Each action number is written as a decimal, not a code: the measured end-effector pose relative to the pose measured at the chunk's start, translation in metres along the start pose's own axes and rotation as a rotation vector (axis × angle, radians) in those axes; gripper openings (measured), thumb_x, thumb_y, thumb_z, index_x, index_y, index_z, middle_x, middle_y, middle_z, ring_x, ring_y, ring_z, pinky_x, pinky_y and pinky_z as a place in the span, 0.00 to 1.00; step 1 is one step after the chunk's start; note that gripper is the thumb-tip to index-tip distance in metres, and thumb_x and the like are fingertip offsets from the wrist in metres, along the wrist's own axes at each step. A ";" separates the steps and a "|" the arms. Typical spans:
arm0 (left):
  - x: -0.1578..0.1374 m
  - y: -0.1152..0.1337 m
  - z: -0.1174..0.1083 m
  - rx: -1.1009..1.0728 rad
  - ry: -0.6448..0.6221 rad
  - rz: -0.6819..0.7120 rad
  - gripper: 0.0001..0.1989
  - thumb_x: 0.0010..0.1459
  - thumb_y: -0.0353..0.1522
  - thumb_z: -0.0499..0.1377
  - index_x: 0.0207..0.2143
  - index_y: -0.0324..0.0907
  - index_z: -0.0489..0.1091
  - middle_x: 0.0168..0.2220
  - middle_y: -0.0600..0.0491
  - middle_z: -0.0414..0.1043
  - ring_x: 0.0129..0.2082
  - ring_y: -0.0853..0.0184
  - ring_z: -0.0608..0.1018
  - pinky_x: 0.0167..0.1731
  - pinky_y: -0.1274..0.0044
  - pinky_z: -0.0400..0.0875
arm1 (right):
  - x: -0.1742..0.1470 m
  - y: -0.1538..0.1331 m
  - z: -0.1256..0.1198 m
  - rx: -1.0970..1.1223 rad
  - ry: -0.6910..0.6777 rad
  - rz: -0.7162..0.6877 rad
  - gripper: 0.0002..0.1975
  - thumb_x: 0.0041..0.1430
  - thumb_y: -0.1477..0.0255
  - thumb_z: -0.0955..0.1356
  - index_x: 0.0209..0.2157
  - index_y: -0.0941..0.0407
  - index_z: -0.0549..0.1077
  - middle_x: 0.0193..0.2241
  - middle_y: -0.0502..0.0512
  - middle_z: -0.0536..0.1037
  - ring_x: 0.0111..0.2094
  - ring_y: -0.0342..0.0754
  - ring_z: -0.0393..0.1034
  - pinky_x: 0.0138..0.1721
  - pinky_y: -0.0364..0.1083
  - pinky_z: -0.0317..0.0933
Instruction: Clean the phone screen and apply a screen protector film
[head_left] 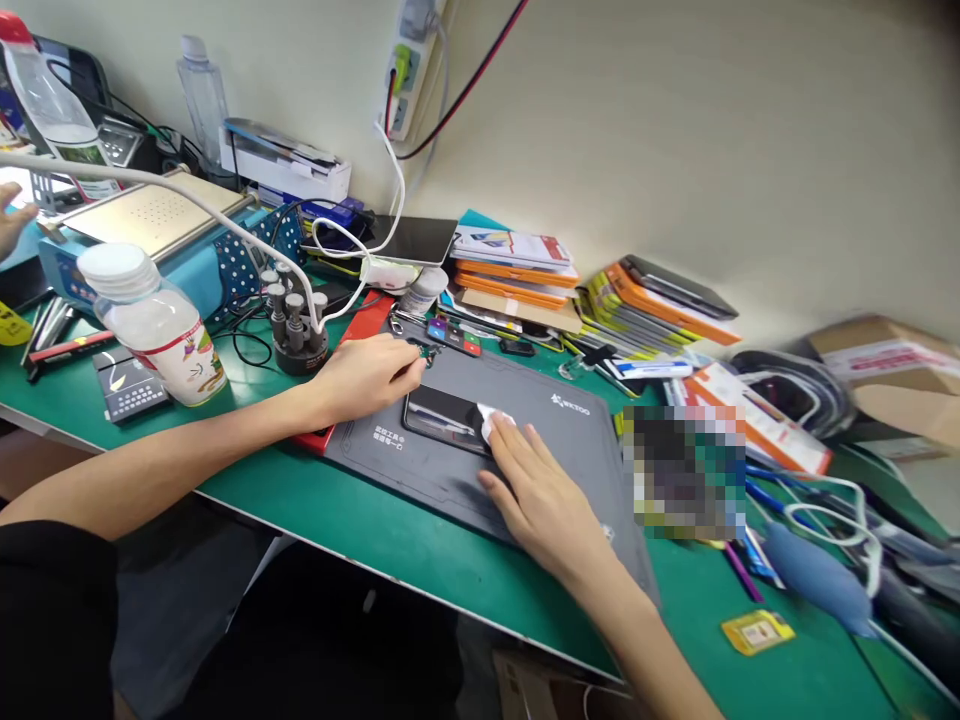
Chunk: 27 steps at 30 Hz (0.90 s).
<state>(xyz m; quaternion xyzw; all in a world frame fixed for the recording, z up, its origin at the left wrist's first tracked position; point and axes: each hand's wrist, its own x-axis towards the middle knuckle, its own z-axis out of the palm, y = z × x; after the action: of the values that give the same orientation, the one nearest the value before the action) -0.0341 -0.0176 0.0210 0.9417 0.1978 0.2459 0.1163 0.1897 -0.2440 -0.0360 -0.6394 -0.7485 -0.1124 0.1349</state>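
Note:
A smartphone [442,418] with a dark, reflective screen lies face up on a grey work mat [450,485]. My right hand [536,490] reaches across the phone's right end, fingers extended, with a white tissue [492,420] pressed under the fingertips against the glass. At the phone's left end, my left hand [371,378] is closed, its fingers curled down. Whatever those fingers grip, if anything, is hidden. Just beyond them sits a small metallic item [429,352], too small to name.
Left stand a white-capped bottle [169,330] and a screwdriver holder [296,335] with a white cable above. Stacked orange boxes [517,285] line the wall. Right are a blurred-out item [686,470], cables [832,515] and a yellow packet [757,632]. Another person's hand [13,218] shows far left.

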 end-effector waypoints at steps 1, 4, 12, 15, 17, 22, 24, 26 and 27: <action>0.000 0.001 -0.001 0.003 0.002 -0.002 0.18 0.74 0.36 0.48 0.30 0.43 0.67 0.32 0.52 0.76 0.39 0.64 0.78 0.35 0.72 0.64 | 0.004 0.001 0.002 0.018 -0.023 0.034 0.34 0.79 0.62 0.58 0.78 0.58 0.45 0.74 0.67 0.59 0.74 0.60 0.55 0.73 0.67 0.55; 0.002 0.002 -0.003 0.012 0.000 -0.003 0.18 0.74 0.36 0.48 0.29 0.43 0.66 0.32 0.52 0.76 0.39 0.64 0.78 0.35 0.72 0.64 | 0.012 -0.002 0.003 0.037 -0.066 0.093 0.35 0.79 0.58 0.55 0.78 0.61 0.45 0.75 0.69 0.57 0.76 0.60 0.51 0.75 0.67 0.51; 0.002 0.003 -0.001 0.016 -0.013 0.002 0.19 0.74 0.37 0.48 0.29 0.43 0.66 0.32 0.52 0.76 0.40 0.63 0.77 0.33 0.72 0.61 | -0.010 -0.019 -0.016 0.098 -0.104 0.077 0.34 0.79 0.59 0.56 0.79 0.56 0.44 0.75 0.62 0.57 0.76 0.57 0.51 0.76 0.66 0.49; 0.002 0.002 -0.001 0.027 0.002 0.010 0.18 0.74 0.37 0.48 0.30 0.43 0.67 0.33 0.51 0.77 0.40 0.63 0.77 0.33 0.72 0.61 | 0.008 -0.006 -0.009 0.122 -0.116 0.147 0.31 0.80 0.59 0.54 0.77 0.57 0.54 0.74 0.62 0.60 0.75 0.56 0.54 0.77 0.64 0.47; 0.002 0.002 -0.002 0.026 0.010 0.007 0.18 0.74 0.36 0.49 0.30 0.43 0.67 0.33 0.51 0.76 0.39 0.63 0.77 0.34 0.73 0.62 | 0.023 0.001 -0.005 0.137 -0.133 0.182 0.31 0.80 0.59 0.53 0.75 0.60 0.58 0.73 0.64 0.61 0.75 0.56 0.55 0.77 0.64 0.47; 0.001 0.000 0.000 0.014 0.043 0.016 0.18 0.74 0.36 0.50 0.29 0.43 0.67 0.30 0.52 0.75 0.36 0.64 0.76 0.34 0.73 0.62 | 0.017 -0.010 -0.006 0.151 -0.093 0.135 0.31 0.80 0.59 0.55 0.77 0.56 0.53 0.74 0.62 0.59 0.75 0.57 0.53 0.76 0.67 0.48; 0.001 0.000 0.002 0.012 0.055 0.019 0.18 0.74 0.36 0.50 0.29 0.43 0.67 0.30 0.53 0.76 0.36 0.65 0.76 0.33 0.73 0.60 | 0.002 -0.017 -0.009 0.154 -0.079 0.098 0.32 0.79 0.60 0.57 0.78 0.53 0.48 0.75 0.60 0.57 0.75 0.57 0.53 0.76 0.67 0.49; 0.001 -0.001 0.003 0.012 0.052 0.029 0.18 0.74 0.35 0.50 0.29 0.43 0.66 0.31 0.53 0.76 0.36 0.65 0.76 0.32 0.73 0.59 | -0.005 -0.017 -0.010 0.163 -0.087 0.082 0.33 0.79 0.61 0.57 0.79 0.51 0.45 0.76 0.58 0.56 0.75 0.56 0.53 0.76 0.66 0.49; 0.001 -0.001 0.003 0.015 0.049 0.035 0.18 0.74 0.35 0.50 0.28 0.43 0.66 0.31 0.53 0.76 0.36 0.65 0.76 0.32 0.73 0.58 | -0.003 -0.015 -0.009 0.170 -0.093 0.089 0.32 0.79 0.61 0.57 0.78 0.50 0.46 0.75 0.58 0.57 0.75 0.56 0.53 0.76 0.66 0.48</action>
<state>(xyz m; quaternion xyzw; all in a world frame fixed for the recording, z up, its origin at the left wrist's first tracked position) -0.0323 -0.0171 0.0186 0.9397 0.1857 0.2692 0.1001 0.1760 -0.2526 -0.0285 -0.6628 -0.7317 -0.0123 0.1586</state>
